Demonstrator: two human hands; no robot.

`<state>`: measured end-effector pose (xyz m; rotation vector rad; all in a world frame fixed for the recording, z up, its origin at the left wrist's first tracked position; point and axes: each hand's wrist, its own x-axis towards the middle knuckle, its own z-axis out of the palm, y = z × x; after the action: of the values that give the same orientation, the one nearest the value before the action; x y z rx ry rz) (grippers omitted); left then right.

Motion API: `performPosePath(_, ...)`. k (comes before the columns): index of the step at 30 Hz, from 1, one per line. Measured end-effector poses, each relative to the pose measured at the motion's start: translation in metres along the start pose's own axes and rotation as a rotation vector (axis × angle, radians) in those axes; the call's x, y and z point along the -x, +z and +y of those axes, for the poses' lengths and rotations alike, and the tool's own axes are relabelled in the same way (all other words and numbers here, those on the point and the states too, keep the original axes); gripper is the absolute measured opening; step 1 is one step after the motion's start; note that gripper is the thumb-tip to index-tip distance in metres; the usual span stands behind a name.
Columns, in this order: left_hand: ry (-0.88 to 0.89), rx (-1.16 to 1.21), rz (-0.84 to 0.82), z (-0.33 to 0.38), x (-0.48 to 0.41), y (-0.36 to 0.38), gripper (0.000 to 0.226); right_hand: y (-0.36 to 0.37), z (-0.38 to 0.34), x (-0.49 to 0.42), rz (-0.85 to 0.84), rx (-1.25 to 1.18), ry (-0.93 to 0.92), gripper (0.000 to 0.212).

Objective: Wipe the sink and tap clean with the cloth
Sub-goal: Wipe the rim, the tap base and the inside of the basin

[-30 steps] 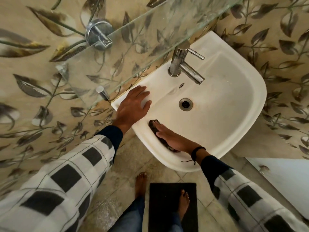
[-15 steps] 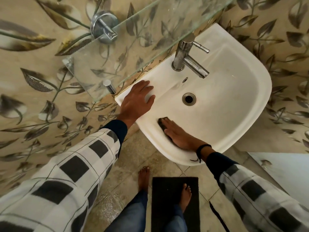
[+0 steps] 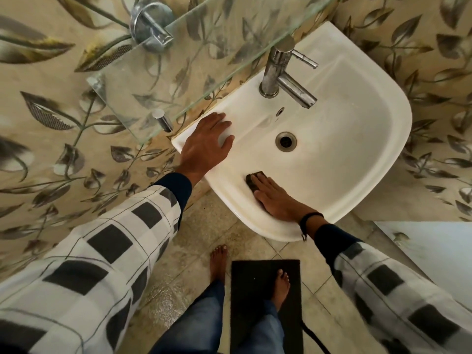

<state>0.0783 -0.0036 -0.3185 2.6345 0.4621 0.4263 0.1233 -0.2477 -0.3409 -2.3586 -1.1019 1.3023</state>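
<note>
A white wall-hung sink (image 3: 362, 159) fills the upper right, with a chrome tap (image 3: 283, 72) at its back edge and a round drain (image 3: 286, 141) in the bowl. My right hand (image 3: 275, 198) lies flat with straight fingers inside the bowl's near wall, pressing a dark cloth (image 3: 254, 178) against it; most of the cloth is hidden under the fingers. My left hand (image 3: 207, 144) rests flat on the sink's left rim, fingers spread.
A glass shelf (image 3: 178, 72) on chrome brackets juts out above the sink's left rear, close to the tap. The leaf-patterned tiled wall (image 3: 63, 123) runs along the left. A dark mat (image 3: 263, 297) lies on the tiled floor under my bare feet.
My right hand has slid the cloth along the bowl's near wall, further into the bowl toward the drain. My left hand has stayed on the rim.
</note>
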Motion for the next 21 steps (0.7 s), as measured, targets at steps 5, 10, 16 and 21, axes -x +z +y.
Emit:
performPosePath(5, -0.004, 0.011, -0.004, 0.001, 0.0, -0.002, 0.041, -0.003, -0.046, -0.011, 0.034, -0.191, -0.062, 0.053)
performPosePath(10, -0.002, 0.013, 0.003, 0.002, 0.0, -0.003, 0.041, 0.001, -0.01, 0.028, -0.057, -0.137, -0.123, 0.055)
performPosePath(16, -0.022, 0.021, -0.034, 0.003, 0.0, -0.003, 0.042, -0.001, -0.006, 0.008, -0.05, 0.032, 0.186, 0.06)
performPosePath(21, -0.019, 0.019, -0.036, 0.002, 0.001, -0.003, 0.042, -0.001, -0.045, 0.026, 0.018, -0.238, -0.045, 0.054)
